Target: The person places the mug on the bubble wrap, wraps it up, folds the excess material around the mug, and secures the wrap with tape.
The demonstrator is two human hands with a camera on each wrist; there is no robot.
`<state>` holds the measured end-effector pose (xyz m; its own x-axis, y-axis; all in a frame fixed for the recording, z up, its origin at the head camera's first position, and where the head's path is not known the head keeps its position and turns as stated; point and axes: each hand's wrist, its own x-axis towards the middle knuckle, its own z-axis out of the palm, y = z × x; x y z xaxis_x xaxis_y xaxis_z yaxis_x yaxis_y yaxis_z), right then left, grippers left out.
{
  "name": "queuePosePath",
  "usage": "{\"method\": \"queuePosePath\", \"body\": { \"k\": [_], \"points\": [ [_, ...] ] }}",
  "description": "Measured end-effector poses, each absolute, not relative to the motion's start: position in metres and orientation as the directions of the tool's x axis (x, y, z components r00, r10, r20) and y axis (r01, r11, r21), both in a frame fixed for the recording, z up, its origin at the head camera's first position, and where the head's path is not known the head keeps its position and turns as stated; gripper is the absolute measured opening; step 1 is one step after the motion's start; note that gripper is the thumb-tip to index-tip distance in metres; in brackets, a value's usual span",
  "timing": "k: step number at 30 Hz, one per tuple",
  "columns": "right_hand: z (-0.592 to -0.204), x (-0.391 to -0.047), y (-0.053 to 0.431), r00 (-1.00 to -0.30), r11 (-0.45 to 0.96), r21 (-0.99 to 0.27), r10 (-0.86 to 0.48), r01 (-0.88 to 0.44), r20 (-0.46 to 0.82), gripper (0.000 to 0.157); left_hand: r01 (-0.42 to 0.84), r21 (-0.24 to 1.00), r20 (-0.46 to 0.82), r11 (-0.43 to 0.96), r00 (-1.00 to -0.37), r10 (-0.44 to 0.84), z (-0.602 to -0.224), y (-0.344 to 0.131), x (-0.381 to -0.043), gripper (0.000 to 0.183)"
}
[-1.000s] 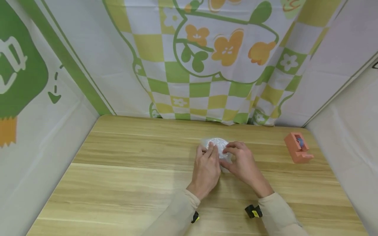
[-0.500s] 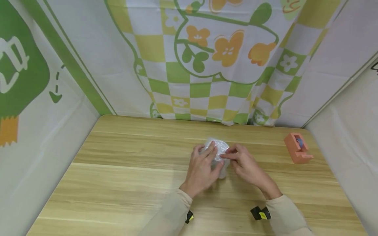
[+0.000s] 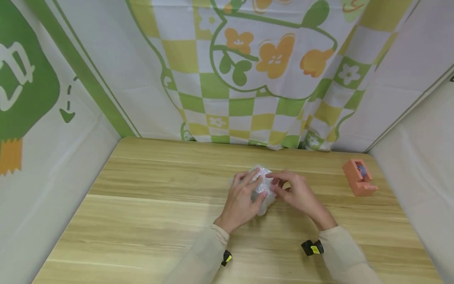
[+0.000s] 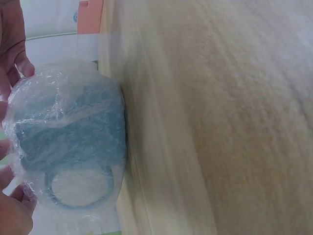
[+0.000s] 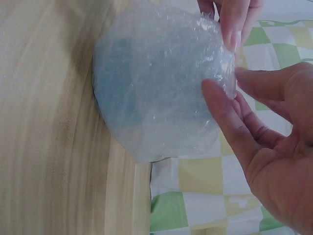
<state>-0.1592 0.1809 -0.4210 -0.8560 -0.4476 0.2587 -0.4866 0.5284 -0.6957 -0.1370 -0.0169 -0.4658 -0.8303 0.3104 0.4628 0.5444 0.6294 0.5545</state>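
Woodgrain table [image 3: 142,221], mug [image 4: 73,139] in plastic [image 5: 171,132] (crinkly).

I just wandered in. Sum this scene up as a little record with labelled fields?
Object: blue mug, looped handle visible through clear wrap
Left grip: left hand, fingers spread over the wrap's top
Right grip: right hand, also at the top; pinching or merely touching, unclear
Surface: wood-grain table
Off to the right: orange-pink tape dispenser, untouched
Backdrop: checked curtain
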Motion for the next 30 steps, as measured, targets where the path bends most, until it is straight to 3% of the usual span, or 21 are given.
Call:
{"method": "queuePosePath", "body": {
  "k": [3, 10, 21, 30],
  "points": [
    [-0.419, -0.164, 0.177, -0.89, 0.541, -0.735, -0.413, -0.409, 0.192, 0.016, 0.525, 0.567, 0.439, 0.635, -0.844, 0.307, -0.466, -0.017, -0.137, 0.047],
    [-0.414, -0.173, 0.166, -0.933, 0.581, -0.776, -0.359, -0.245, 0.026, 0.019, 0.532, 0.567, 0.458, 0.628, -0.838, 0.297, -0.467, -0.019, -0.135, 0.045],
    [-0.414, -0.175, 0.164, -0.951, 0.57, -0.807, -0.306, -0.152, -0.036, 0.013, 0.561, 0.597, 0.538, 0.573, -0.81, 0.232, -0.468, -0.02, -0.134, 0.028],
    [-0.415, -0.177, 0.165, -0.956, 0.575, -0.81, -0.286, -0.12, -0.061, 0.014, 0.625, 0.497, 0.575, 0.602, -0.757, 0.311, -0.473, -0.023, -0.135, 0.026]
  ]
}}
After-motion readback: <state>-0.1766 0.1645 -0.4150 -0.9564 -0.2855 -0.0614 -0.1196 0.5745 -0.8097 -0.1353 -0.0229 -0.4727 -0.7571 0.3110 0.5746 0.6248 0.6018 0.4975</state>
